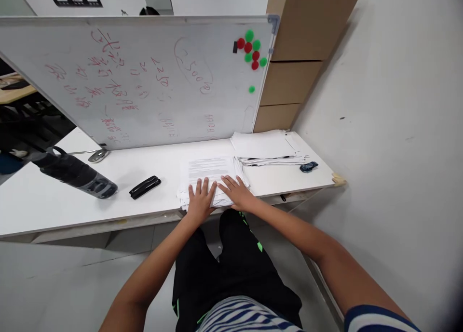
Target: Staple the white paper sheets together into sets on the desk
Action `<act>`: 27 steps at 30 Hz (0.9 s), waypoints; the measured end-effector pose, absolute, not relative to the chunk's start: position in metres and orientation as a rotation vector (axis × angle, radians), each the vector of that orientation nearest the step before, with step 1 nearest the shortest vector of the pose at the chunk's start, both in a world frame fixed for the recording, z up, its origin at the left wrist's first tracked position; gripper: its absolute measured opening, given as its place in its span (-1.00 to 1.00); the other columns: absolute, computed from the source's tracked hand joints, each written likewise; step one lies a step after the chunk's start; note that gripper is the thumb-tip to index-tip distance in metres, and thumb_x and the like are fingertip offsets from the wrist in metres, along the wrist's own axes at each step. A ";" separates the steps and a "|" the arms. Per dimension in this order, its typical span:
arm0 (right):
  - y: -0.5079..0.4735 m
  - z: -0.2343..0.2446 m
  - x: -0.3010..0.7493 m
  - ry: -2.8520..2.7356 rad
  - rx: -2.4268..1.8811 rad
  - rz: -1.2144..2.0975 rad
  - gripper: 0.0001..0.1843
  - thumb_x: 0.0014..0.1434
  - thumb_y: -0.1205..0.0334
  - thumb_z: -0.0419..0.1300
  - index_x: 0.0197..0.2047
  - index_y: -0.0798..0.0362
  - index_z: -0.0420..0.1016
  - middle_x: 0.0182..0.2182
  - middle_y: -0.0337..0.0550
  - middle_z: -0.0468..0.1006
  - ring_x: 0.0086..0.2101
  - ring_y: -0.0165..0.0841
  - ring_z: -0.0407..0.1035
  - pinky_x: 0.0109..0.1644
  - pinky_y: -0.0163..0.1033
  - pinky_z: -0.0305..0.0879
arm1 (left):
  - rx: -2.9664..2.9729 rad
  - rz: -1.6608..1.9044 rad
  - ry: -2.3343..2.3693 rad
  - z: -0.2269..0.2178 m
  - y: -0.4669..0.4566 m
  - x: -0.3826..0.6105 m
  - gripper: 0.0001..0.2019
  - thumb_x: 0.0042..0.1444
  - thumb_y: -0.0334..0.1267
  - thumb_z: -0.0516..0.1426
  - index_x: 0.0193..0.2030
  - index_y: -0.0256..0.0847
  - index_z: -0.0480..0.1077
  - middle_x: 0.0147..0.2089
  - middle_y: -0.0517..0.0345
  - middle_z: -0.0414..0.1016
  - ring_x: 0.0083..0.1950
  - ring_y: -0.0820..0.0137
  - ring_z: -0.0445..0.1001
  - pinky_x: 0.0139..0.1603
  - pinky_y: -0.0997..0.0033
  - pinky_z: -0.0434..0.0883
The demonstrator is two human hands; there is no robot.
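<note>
A stack of printed paper (211,167) lies at the front edge of the white desk, its sheets slightly uneven at the sides. My left hand (199,201) rests flat on its near left part, fingers spread. Beside it my right hand (237,193) lies on the near right part, also with fingers stretched out. The fingertips of the two hands almost meet. Left of the stack, apart from my hands, is a black stapler (145,187). A second, wider pile of paper (265,145) sits behind and to the right, with dark clips or marks along its near edge.
A whiteboard (152,81) with red writing and round magnets stands along the desk's back. Cardboard boxes (285,84) are stacked at the right rear. On the left are a dark bottle (81,175) and a computer mouse (98,155). A small dark blue object (308,166) lies near the right wall.
</note>
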State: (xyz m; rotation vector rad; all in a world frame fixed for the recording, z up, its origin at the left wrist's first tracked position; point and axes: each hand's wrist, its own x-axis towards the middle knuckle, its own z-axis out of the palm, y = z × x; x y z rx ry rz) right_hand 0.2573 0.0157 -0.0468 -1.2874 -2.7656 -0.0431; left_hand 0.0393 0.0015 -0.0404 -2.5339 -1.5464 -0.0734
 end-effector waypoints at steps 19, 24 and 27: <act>0.111 -0.031 0.240 -2.882 -1.187 0.291 0.12 0.15 -0.29 0.19 0.52 0.05 -0.27 0.48 0.17 -0.34 0.44 0.03 -0.43 0.41 0.30 -0.41 | -2.534 -0.003 -1.756 -0.037 0.072 0.022 0.06 0.04 0.38 0.09 0.53 -0.14 -0.15 0.56 -0.19 -0.31 0.53 -0.20 -0.30 0.35 -0.43 -0.14; 0.128 -0.032 0.230 -2.873 -1.157 0.258 0.14 0.13 -0.24 0.25 0.52 0.06 -0.26 0.48 0.19 -0.32 0.44 0.04 -0.40 0.41 0.31 -0.40 | -2.515 -0.023 -1.789 -0.038 0.086 0.013 0.06 0.04 0.38 0.10 0.54 -0.13 -0.16 0.56 -0.17 -0.32 0.53 -0.18 -0.33 0.36 -0.40 -0.17; 0.139 -0.032 0.224 -2.871 -1.148 0.235 0.16 0.11 -0.23 0.28 0.52 0.05 -0.25 0.48 0.18 -0.30 0.44 0.04 -0.38 0.41 0.29 -0.39 | -2.504 -0.024 -1.823 -0.038 0.093 0.008 0.07 0.03 0.38 0.10 0.54 -0.12 -0.18 0.56 -0.16 -0.33 0.53 -0.18 -0.35 0.37 -0.39 -0.19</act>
